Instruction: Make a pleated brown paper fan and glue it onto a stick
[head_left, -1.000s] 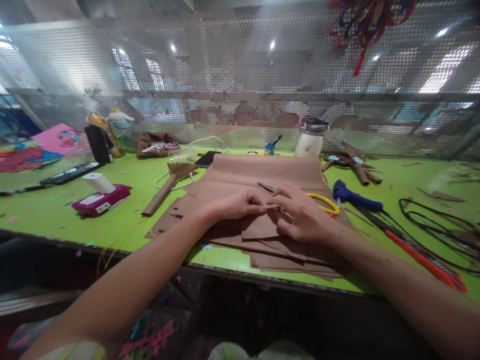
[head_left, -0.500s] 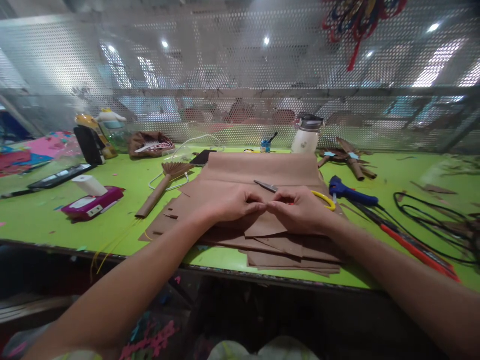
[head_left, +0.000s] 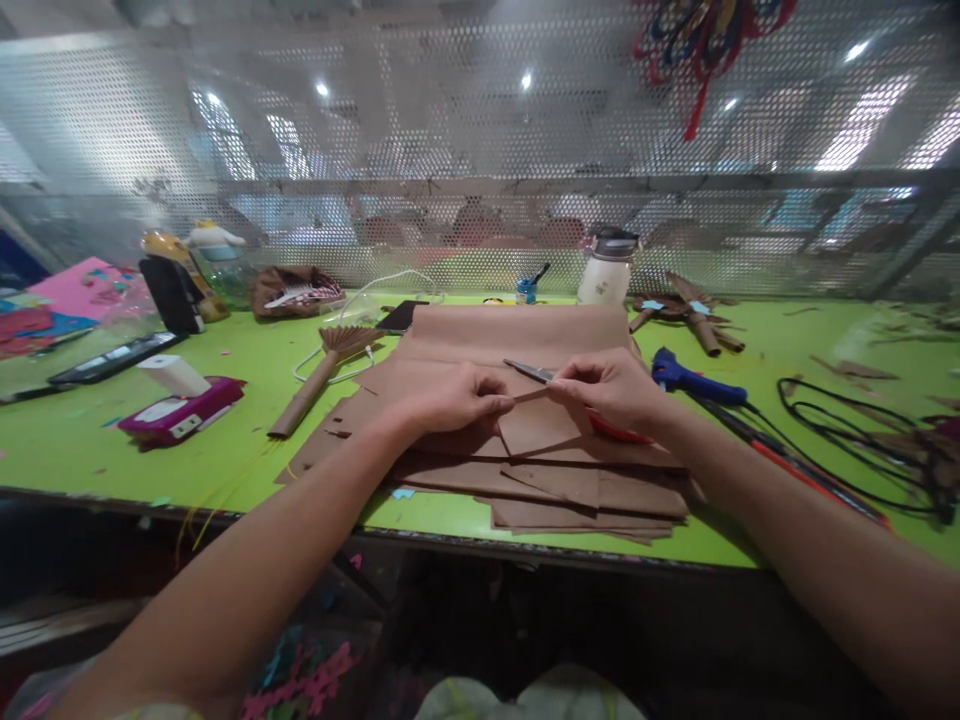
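Note:
A small piece of brown paper (head_left: 544, 425) is pinched along its top edge between my two hands. My left hand (head_left: 465, 397) grips its left corner and my right hand (head_left: 607, 388) its right corner, fingers closed. Scissors (head_left: 527, 371) lie behind the piece, blades pointing left; a red handle shows under my right hand, the rest is covered. Beneath everything is a stack of brown paper sheets (head_left: 450, 472), some with cut edges, and a folded sheet (head_left: 517, 335) at the back.
On the green table (head_left: 435, 515) at right lie a blue glue gun (head_left: 697, 378) and black cable (head_left: 847, 440). A white bottle (head_left: 604, 272) stands behind the paper. At left are a pleated brown paper piece with a rolled stem (head_left: 304, 395) and a purple power strip (head_left: 180, 412).
My hands have moved apart from nearly touching, and the top edge of the brown paper piece now shows between them. My right hand has risen slightly; the yellow scissor handle is no longer visible.

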